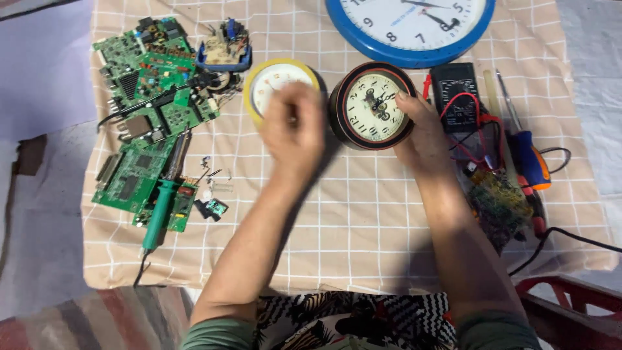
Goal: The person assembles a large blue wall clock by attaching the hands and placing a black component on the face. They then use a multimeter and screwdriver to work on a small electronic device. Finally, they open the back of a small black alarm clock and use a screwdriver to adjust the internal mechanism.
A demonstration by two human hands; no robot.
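Left hand (295,126) is blurry over the yellow-rimmed clock (280,87), fingers curled, can't tell if gripping. Right hand (421,129), fingers loosely spread, touches the small dark round clock (370,107) w/ fingertips on the tabletop (350,220).

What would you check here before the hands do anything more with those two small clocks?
1. Right hand steadies the dark-rimmed clock: ok, fingers on its edge.
2. Left hand grips the yellow-rimmed clock: cannot tell, blurred.
3. Soldering iron away from the hands: ok, lying on the circuit boards.
4. Screwdriver within reach: ok, beside the multimeter.
5. Small loose parts accounted for: cannot tell.
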